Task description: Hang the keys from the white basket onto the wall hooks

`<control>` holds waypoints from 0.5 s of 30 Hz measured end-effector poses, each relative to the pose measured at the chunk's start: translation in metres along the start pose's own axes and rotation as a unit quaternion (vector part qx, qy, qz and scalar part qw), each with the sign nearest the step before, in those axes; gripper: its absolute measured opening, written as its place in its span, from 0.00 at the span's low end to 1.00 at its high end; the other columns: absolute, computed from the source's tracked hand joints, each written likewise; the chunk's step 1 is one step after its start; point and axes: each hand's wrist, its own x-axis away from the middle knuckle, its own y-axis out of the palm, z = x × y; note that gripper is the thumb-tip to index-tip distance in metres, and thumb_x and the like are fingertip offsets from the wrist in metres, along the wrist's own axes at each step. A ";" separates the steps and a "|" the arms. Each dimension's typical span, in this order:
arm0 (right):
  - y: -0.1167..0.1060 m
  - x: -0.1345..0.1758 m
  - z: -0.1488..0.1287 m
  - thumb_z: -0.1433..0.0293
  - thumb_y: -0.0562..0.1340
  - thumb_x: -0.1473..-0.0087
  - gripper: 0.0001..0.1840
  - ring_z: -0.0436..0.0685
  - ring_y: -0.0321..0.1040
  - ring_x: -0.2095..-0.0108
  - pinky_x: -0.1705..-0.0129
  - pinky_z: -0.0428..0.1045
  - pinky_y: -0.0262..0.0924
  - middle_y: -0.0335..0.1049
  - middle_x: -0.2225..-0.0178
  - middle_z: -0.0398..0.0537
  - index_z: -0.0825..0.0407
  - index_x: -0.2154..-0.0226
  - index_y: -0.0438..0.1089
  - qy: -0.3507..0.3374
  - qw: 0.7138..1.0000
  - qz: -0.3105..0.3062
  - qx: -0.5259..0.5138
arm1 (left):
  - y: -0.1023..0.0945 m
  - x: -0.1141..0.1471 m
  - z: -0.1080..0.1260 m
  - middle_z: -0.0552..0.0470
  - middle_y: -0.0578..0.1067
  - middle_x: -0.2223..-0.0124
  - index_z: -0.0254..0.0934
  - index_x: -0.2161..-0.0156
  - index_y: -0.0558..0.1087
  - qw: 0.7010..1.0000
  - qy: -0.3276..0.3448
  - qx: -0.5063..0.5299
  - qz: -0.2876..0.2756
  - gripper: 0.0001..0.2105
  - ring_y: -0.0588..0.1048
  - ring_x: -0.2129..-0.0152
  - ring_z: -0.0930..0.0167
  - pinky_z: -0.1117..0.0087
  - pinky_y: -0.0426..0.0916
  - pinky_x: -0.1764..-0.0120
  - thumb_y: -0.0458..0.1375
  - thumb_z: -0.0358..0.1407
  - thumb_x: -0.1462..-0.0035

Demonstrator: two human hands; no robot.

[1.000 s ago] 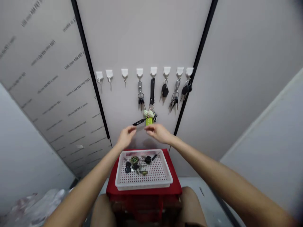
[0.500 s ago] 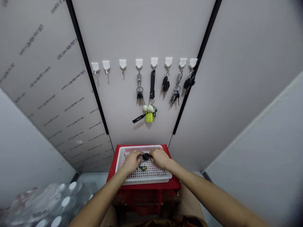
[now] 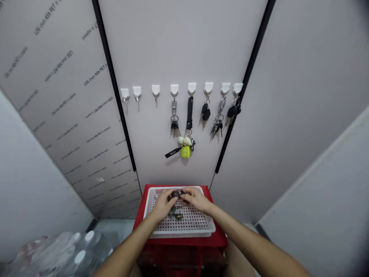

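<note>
Nearest, at lower left, lie clear bottles [image 3: 72, 250] with white caps, blurred. Two bare forearms reach forward over a red crate [image 3: 184, 246], which carries a white perforated tray [image 3: 184, 231]. Both hands meet over the far half of the tray. The left hand [image 3: 162, 204] and the right hand [image 3: 196, 199] have their fingers curled inward and pinch between them a small dark bunch of keys [image 3: 175, 194], held just above the tray floor near its far rim. Whether each hand truly grips it or only touches it, I cannot tell for sure, but the fingertips of both close on it. Just below the hands, on the tray floor, lie a few more keys, one with an olive tag [image 3: 178, 216].

Beyond the crate stands a grey wall with two black vertical strips. On it runs a row of eight white hooks [image 3: 156, 90]. The three on the left are bare. The other five carry key bunches; the fifth holds a black strap [image 3: 189, 112] with a yellow-green fob [image 3: 185, 151] and a black tag [image 3: 172, 153] at its lower end.
</note>
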 end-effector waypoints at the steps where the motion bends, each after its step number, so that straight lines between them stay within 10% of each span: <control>1: -0.001 -0.001 -0.001 0.70 0.53 0.62 0.06 0.44 0.51 0.84 0.80 0.42 0.49 0.54 0.86 0.37 0.55 0.83 0.55 -0.001 1.000 0.009 0.001 | -0.001 -0.001 0.000 0.49 0.68 0.62 0.34 0.62 0.64 0.999 -0.022 0.033 0.007 0.14 0.64 0.64 0.71 0.69 0.56 0.60 0.48 0.35 0.56; 10: 0.005 -0.001 -0.015 0.66 0.52 0.61 0.09 0.43 0.52 0.86 0.81 0.42 0.50 0.56 0.86 0.37 0.55 0.84 0.55 0.042 0.998 0.010 -0.053 | 0.000 0.002 0.008 0.54 0.68 0.69 0.34 0.67 0.64 0.993 -0.028 0.118 0.003 0.14 0.64 0.71 0.75 0.75 0.57 0.66 0.55 0.32 0.64; 15: -0.001 -0.004 -0.007 0.68 0.52 0.62 0.07 0.46 0.55 0.82 0.76 0.44 0.52 0.59 0.84 0.40 0.56 0.82 0.60 -0.017 0.991 0.058 0.117 | 0.000 0.000 0.004 0.57 0.62 0.82 0.32 0.78 0.63 0.979 -0.085 0.183 0.004 0.11 0.60 0.83 0.79 0.78 0.54 0.78 0.50 0.40 0.59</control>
